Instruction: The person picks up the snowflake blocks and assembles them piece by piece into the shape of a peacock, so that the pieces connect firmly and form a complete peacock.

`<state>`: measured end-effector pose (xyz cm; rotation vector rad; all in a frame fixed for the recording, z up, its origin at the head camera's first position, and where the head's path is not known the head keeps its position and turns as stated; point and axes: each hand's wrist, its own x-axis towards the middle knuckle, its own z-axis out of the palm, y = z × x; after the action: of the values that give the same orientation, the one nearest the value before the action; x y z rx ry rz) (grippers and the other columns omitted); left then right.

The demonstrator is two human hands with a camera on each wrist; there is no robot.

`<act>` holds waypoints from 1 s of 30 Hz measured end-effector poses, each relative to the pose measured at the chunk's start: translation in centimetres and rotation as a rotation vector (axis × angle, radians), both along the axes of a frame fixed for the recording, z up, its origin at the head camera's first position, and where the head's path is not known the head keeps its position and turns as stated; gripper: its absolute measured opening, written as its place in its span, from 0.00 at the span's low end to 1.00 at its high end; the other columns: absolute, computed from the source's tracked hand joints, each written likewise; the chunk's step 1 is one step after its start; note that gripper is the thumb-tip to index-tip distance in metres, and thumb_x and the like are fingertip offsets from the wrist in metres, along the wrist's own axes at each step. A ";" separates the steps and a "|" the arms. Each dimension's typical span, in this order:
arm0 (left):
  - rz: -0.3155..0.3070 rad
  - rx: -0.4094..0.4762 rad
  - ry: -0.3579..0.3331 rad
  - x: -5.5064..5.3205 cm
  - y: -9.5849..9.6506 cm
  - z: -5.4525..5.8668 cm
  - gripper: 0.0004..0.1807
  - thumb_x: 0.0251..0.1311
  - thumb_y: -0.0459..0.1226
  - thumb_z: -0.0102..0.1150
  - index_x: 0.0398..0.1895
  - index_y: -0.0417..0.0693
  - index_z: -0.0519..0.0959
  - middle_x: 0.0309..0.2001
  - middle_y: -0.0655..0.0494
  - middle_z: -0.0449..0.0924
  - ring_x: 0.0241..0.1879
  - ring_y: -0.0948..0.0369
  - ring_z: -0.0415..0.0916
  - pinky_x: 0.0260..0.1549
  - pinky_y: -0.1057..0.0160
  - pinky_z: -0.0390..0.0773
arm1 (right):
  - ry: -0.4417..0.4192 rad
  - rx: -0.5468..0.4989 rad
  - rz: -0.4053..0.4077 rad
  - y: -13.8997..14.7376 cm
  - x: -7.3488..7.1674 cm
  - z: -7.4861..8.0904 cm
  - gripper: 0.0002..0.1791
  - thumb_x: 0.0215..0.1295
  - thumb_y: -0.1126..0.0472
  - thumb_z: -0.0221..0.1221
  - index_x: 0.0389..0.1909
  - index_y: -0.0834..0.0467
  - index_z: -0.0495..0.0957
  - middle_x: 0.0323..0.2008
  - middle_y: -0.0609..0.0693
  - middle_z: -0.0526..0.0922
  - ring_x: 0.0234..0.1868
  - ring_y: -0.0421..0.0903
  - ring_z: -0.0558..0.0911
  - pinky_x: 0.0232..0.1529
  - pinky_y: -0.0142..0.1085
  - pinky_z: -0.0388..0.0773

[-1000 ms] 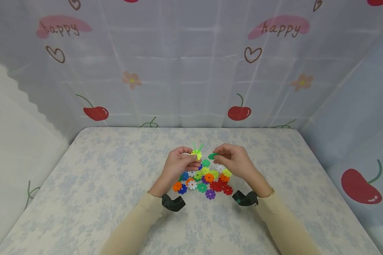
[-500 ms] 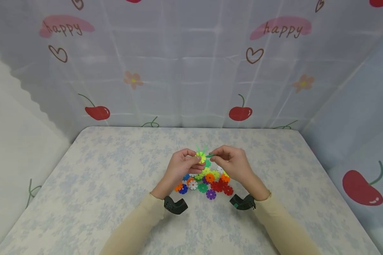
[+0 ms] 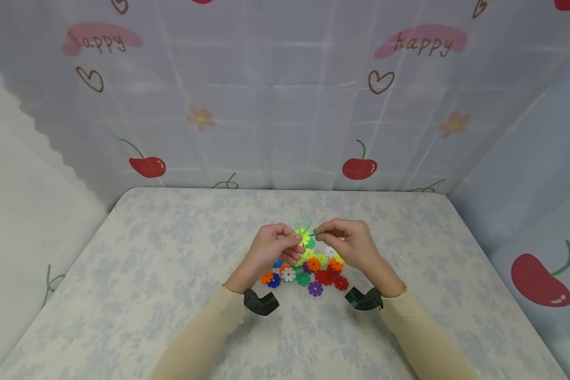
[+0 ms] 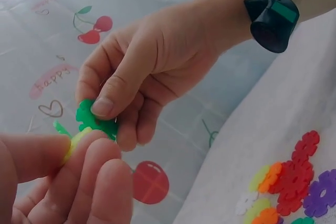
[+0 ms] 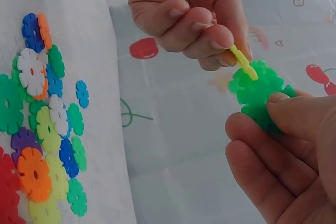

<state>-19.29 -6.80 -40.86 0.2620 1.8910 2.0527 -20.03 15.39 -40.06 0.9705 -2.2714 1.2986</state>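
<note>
Above the table, my left hand (image 3: pixel 274 244) pinches a yellow notched snowflake disc (image 3: pixel 304 237) between thumb and fingers. Two light green discs (image 3: pixel 309 224), seen nearly edge-on, rise from its far side like a V. A darker green snowflake disc (image 5: pixel 257 88) is pinched by my right hand (image 3: pixel 349 237). In the right wrist view the yellow disc's edge overlaps the green one's notched rim, the two lying at an angle to each other. From the left wrist, the green disc (image 4: pixel 86 113) appears right beside the yellow edge (image 4: pixel 76 142), partly covered by fingers.
Loose snowflake discs lie in a pile below the hands, among them a red cluster (image 3: pixel 324 277), a purple disc (image 3: pixel 315 288), a white disc (image 3: pixel 288 274) and an orange disc (image 3: pixel 313 264). The patterned tabletop (image 3: pixel 180 237) meets a printed curtain (image 3: pixel 271 132) behind.
The left hand has moved slightly right with the yellow disc. The right hand's green disc has turned edge-on and come up to the yellow disc's rim, closing the gap between them.
</note>
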 end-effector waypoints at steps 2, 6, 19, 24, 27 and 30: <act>-0.003 0.016 -0.012 0.0 -0.1 0.1 0.07 0.72 0.33 0.57 0.35 0.38 0.77 0.24 0.59 0.85 0.21 0.65 0.81 0.26 0.67 0.86 | -0.008 -0.010 0.005 -0.1 0.0 -0.1 0.06 0.58 0.75 0.68 0.35 0.64 0.87 0.32 0.57 0.90 0.30 0.50 0.89 0.36 0.26 0.85; -0.008 0.053 -0.042 0.1 -0.2 0.4 0.08 0.72 0.33 0.55 0.32 0.41 0.76 0.23 0.59 0.85 0.19 0.66 0.79 0.25 0.68 0.85 | -0.029 -0.030 0.015 -0.2 0.1 -0.2 0.05 0.59 0.75 0.67 0.35 0.65 0.85 0.31 0.57 0.90 0.28 0.50 0.89 0.34 0.26 0.85; -0.077 0.151 -0.064 0.2 0.1 0.2 0.10 0.73 0.31 0.53 0.30 0.45 0.76 0.23 0.60 0.85 0.20 0.68 0.82 0.27 0.69 0.86 | -0.012 -0.086 0.077 -0.4 0.2 0.0 0.08 0.56 0.79 0.67 0.33 0.66 0.86 0.28 0.59 0.89 0.25 0.43 0.86 0.27 0.26 0.81; -0.082 0.167 -0.066 0.2 0.0 0.1 0.09 0.73 0.30 0.52 0.31 0.44 0.76 0.23 0.59 0.85 0.21 0.68 0.82 0.28 0.69 0.86 | -0.001 -0.096 0.085 -0.6 0.2 0.2 0.06 0.57 0.79 0.66 0.34 0.68 0.86 0.28 0.60 0.89 0.26 0.50 0.87 0.29 0.26 0.83; -0.065 0.173 -0.068 0.3 0.2 0.0 0.09 0.73 0.30 0.53 0.32 0.44 0.76 0.24 0.59 0.86 0.21 0.67 0.82 0.27 0.69 0.86 | -0.006 -0.098 0.073 -0.6 0.3 0.1 0.04 0.59 0.77 0.66 0.34 0.69 0.86 0.29 0.60 0.89 0.27 0.50 0.88 0.31 0.25 0.83; -0.053 0.172 -0.068 0.3 0.5 -0.2 0.08 0.73 0.31 0.54 0.32 0.44 0.75 0.24 0.59 0.86 0.22 0.67 0.82 0.28 0.69 0.86 | -0.002 -0.108 0.053 -0.6 0.4 -0.2 0.04 0.59 0.77 0.66 0.34 0.69 0.86 0.29 0.61 0.89 0.28 0.50 0.88 0.35 0.23 0.84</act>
<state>-18.99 -6.32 -41.10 0.2768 1.6534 2.1628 -19.62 14.76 -40.25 0.9982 -2.1654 1.4295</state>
